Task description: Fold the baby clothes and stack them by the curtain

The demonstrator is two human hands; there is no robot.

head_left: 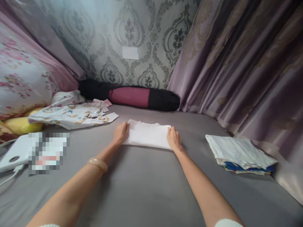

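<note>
Pinching white cloth point(149, 136) by side edges: left hand point(121, 133), right hand point(174, 138) (grey sheet point(142, 183) spreading out nearside).

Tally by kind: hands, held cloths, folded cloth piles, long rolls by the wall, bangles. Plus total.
Hands: 2
Held white cloth: 1
Folded cloth pile: 1
Black-and-maroon roll: 1
Bangle: 1
Total: 6
</note>
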